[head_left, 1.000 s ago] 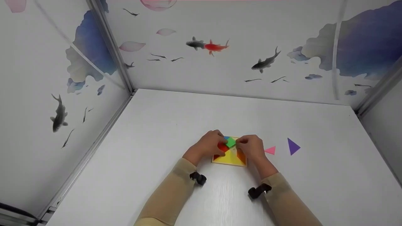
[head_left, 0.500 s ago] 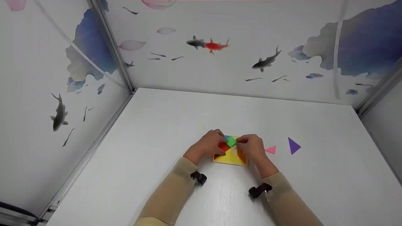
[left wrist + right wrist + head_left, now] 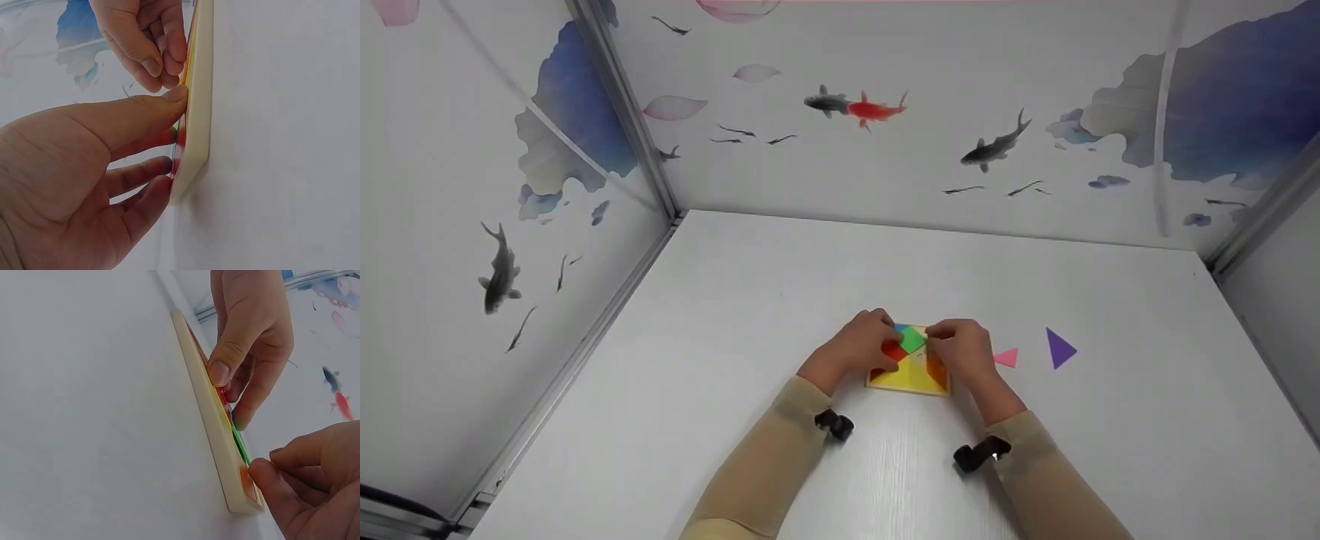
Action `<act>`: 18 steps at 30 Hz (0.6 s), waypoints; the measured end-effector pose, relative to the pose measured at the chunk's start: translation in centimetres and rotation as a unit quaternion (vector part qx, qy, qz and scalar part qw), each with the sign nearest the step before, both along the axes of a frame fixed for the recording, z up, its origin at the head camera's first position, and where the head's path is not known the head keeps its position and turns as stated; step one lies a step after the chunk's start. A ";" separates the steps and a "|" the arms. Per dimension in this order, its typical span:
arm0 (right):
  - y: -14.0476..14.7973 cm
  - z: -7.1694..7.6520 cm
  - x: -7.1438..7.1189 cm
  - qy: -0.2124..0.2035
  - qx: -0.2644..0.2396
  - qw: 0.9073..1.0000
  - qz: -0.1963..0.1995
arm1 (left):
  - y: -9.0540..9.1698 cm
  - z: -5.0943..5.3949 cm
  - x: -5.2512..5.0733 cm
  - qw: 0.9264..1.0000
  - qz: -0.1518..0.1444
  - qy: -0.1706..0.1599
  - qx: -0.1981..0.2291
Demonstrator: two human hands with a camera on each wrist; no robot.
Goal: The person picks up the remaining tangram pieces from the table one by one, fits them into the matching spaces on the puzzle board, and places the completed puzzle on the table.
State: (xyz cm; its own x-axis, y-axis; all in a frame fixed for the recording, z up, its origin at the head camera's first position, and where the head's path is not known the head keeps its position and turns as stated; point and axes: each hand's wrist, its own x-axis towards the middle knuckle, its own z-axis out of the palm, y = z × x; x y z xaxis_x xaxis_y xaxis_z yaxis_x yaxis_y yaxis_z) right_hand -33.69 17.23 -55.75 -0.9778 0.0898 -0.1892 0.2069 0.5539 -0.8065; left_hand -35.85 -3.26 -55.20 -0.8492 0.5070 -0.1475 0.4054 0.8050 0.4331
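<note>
A square tangram board [image 3: 906, 391] with a pale wooden rim lies on the white table, between both hands. My left hand [image 3: 859, 343] rests on its left side, thumb on the red piece [image 3: 892, 350] and a fingertip against the green square tile [image 3: 913, 340]. Those fingers look fairly straight in the left wrist view. At the green tile's right corner, my right hand [image 3: 964, 348] pinches with thumb and index finger; the right wrist view has the tips meeting at that tile's edge. Yellow [image 3: 907, 377], orange [image 3: 936, 375] and blue [image 3: 900, 328] pieces also show in the board.
To the right of the board, a pink triangle [image 3: 1009, 358] lies partly behind the right hand. Farther right is a purple triangle [image 3: 1061, 349]. Printed walls stand behind and on both sides of the table [image 3: 780, 262].
The green tile has turned slightly and sits a little differently on the board. My right fingertips have shifted slightly with its corner. The left hand stays nearly in place.
</note>
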 end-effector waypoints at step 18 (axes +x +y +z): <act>2.2 0.7 -0.8 0.012 -0.062 0.998 -0.029 | 0.2 0.2 0.0 1.000 -0.003 0.002 -0.029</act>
